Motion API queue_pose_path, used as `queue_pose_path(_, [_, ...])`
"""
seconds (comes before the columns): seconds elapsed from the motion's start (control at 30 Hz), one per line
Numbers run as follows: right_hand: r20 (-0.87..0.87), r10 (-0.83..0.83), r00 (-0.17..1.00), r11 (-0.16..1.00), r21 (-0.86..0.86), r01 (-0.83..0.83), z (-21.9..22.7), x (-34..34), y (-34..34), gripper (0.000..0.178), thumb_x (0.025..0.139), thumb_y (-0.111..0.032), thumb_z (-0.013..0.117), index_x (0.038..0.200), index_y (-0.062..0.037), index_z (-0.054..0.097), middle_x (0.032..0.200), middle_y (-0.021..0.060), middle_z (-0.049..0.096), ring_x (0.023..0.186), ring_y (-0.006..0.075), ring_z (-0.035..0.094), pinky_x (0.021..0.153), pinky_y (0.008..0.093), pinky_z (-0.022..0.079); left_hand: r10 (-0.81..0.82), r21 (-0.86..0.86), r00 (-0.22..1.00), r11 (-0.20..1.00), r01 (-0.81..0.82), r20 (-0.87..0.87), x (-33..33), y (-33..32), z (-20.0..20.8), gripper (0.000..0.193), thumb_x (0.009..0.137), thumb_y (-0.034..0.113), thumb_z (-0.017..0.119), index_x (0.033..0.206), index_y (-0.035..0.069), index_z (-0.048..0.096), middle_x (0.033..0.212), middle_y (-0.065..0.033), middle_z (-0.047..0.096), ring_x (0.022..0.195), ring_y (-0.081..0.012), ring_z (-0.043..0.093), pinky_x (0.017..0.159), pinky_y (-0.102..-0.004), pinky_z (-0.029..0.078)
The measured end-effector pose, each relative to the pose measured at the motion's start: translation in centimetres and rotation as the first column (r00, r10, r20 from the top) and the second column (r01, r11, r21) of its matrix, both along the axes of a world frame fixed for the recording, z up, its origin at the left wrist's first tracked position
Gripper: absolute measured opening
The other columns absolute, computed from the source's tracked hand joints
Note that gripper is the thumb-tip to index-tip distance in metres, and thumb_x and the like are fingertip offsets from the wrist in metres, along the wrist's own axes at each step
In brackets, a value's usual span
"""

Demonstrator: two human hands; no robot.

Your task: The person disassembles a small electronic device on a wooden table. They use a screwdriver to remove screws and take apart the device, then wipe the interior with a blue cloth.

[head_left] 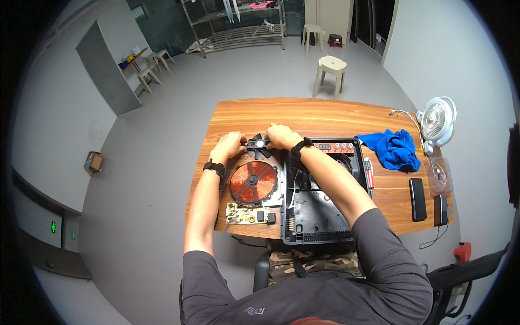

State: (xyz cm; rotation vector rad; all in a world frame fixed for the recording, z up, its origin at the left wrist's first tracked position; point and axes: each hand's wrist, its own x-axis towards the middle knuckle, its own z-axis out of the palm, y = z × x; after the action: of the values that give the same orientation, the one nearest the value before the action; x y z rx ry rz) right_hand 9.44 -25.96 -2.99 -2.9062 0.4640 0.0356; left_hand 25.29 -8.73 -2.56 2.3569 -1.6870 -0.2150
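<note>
A small black cooling fan (259,145) with a pale hub is at the far left part of the table, between my two hands. The fingers of my left hand (232,145) close on its left side. My right hand (281,137) grips its right side. Just nearer to me lies a round copper induction coil (253,182) with a dark frame. A circuit board (249,214) lies below the coil. To the right is the opened black cooktop housing (319,216), partly covered by my right forearm. Whether the fan touches the table is hard to tell.
Right of the housing lie a red and grey tool (369,173), a blue cloth (398,150), a black phone-like slab (417,199), a clear plastic box (440,176) and a black power adapter (441,210). A white desk fan (436,120) stands at the table's right edge. Stools (331,66) stand beyond.
</note>
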Motion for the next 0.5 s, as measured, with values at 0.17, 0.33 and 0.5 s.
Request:
queue_pose_path(0.17, [0.017,-0.007,1.0,1.0,0.022,0.006,-0.5,-0.1,-0.3,0.046,0.075,-0.031,0.089,0.107,-0.0004,0.075,0.12,0.0231,0.068,0.11,0.0385,0.068,0.092,0.0442,0.058,-0.001,0.02,1.0,1.0,0.001,0.015,0.0,-0.4,-0.2,0.028,0.082,0.018,0.079,0.106,0.006,0.075,0.104,-0.0166,0.075,0.102,-0.0351,0.07,0.087,-0.0444,0.056])
queue_pose_path(0.33, [0.025,-0.017,1.0,0.999,0.03,0.017,0.2,-0.4,0.6,0.045,0.075,-0.028,0.088,0.108,-0.0005,0.075,0.121,0.0225,0.067,0.11,0.0383,0.068,0.092,0.0442,0.057,0.012,0.028,0.999,1.0,-0.013,0.044,0.6,0.0,-0.8,0.028,0.081,0.018,0.08,0.107,0.008,0.075,0.104,-0.0168,0.074,0.102,-0.035,0.07,0.088,-0.0447,0.056])
queue_pose_path(0.5, [0.056,-0.016,0.998,0.998,0.069,0.012,0.1,-0.8,0.2,0.041,0.077,-0.024,0.086,0.107,0.0014,0.074,0.114,0.0232,0.07,0.107,0.0389,0.07,0.091,0.0436,0.058,0.047,0.069,0.998,0.996,-0.049,0.03,0.0,0.3,0.4,0.038,0.08,0.016,0.08,0.116,0.006,0.073,0.115,-0.0178,0.072,0.11,-0.0355,0.068,0.093,-0.0438,0.055])
